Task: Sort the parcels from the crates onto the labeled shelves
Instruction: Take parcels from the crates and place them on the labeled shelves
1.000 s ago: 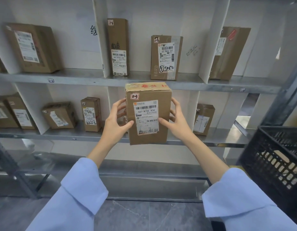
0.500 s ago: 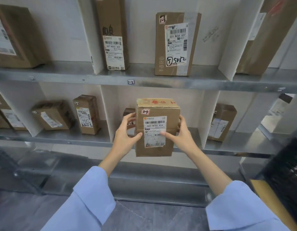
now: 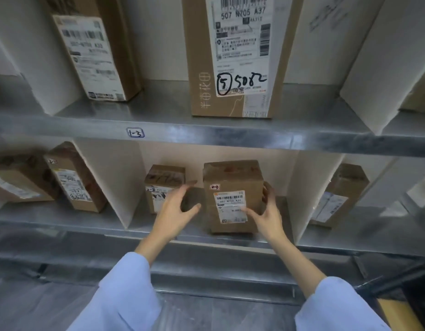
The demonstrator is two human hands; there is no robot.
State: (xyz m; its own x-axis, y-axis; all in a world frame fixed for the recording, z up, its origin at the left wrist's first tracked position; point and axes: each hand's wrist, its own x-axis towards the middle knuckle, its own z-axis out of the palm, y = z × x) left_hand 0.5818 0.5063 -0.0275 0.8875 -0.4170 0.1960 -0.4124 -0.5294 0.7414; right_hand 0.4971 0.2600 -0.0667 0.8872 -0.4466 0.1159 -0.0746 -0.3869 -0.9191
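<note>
The parcel (image 3: 233, 197) stands upright, long axis vertical, in the middle bay (image 3: 276, 168) of the lower shelf (image 3: 63, 223). The right hand (image 3: 266, 216), at its 3 o'clock, grips its edge, thumb on the label (image 3: 230, 206). The left hand (image 3: 175, 211), at 9 o'clock, hangs clear, fingers spread wide. A second box (image 3: 163, 180) shares the bay at 10 o'clock.

The person wore a loose, pale-blue garment. The left sleeve (image 3: 125, 295) and right sleeve (image 3: 338, 309) were plain smooth fabric with wide cuffs ending partway along the forearm. The left hand (image 3: 175, 211) and right hand (image 3: 266, 217) were bare.
</note>
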